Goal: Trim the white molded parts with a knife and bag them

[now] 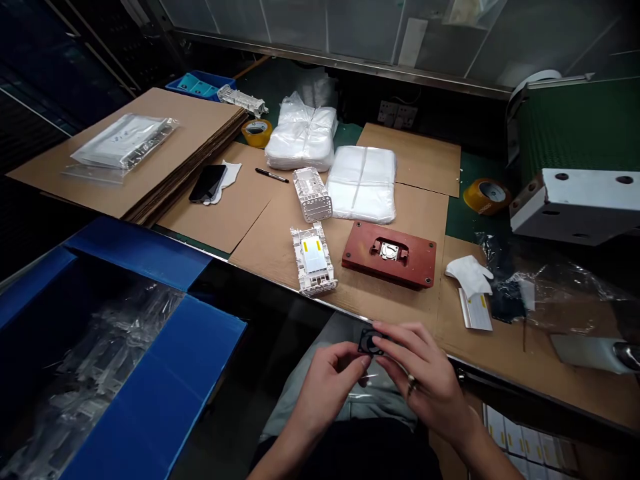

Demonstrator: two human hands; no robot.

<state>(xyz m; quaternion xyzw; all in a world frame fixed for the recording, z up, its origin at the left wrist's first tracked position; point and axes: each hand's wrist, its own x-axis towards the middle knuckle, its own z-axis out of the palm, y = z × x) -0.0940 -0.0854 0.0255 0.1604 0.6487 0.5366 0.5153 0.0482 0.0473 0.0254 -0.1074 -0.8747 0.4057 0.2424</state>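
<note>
Over my lap, my left hand (336, 381) pinches a small black square part (369, 341) with a round centre. From the other side, my right hand (417, 367) grips the same part, its fingertips on the face and edge. A ring is on one right finger. Just beyond, on the table, lies a red-brown block fixture (363, 252) with a small white square piece (389, 251) in its recess. To its left lies a white plastic frame (314, 257) carrying a pale plate with yellow marks. Behind that frame is another white plastic housing (313, 193).
Bundled clear bags (367, 183) lie behind the fixture. A phone (209, 183), a pen (271, 175) and tape rolls (487, 197) rest around the table. A blue bin (150, 393) of clear plastic stands at left. A white cloth glove (469, 275) and bottle (590, 351) are at right.
</note>
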